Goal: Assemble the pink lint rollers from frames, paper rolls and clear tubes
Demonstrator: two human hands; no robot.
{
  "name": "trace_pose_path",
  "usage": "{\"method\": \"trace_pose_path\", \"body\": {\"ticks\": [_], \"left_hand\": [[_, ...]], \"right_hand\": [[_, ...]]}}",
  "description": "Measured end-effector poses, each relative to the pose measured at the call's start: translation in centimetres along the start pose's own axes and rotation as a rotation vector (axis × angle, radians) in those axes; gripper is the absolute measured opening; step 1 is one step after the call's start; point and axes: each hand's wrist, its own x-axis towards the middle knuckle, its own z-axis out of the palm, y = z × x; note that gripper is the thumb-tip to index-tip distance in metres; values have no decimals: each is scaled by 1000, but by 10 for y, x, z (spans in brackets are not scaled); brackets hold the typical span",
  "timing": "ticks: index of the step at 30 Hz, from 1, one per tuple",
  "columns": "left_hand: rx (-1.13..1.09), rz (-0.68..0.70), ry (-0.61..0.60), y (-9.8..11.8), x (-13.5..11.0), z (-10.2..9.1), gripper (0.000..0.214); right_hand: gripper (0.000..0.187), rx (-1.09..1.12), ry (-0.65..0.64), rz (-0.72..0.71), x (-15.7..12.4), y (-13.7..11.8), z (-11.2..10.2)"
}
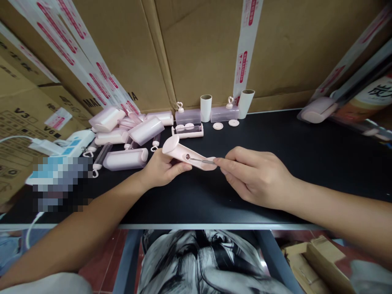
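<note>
My left hand (162, 167) is closed around a pink plastic handle part (179, 150), holding it just above the black table (306, 155). My right hand (254, 175) pinches a thin metal pin (200, 160), whose tip touches a small dark hole in the pink part. Both hands are near the table's middle.
A heap of pink and clear plastic cases (128, 130) lies at the back left. Two white tubes (206, 107), clear cases (223, 113) and small round discs (218, 126) stand by the cardboard boxes (199, 49). A white power strip (70, 145) lies at left. A pink roller (317, 110) is at right.
</note>
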Motion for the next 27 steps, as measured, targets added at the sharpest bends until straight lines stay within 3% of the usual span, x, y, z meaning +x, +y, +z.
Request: {"method": "trace_pose_path", "body": {"ticks": [11,20,27], "left_hand": [[53,69,-99,10,5,-3,36],[80,-132,27,3,-4,13,43],[91,-247,64,16,-1,20,34]], "right_hand": [[26,31,0,0,-1,-3,1],[27,111,57,89,-9,-7,27],[23,158,-19,157,-11,-10,48]]}}
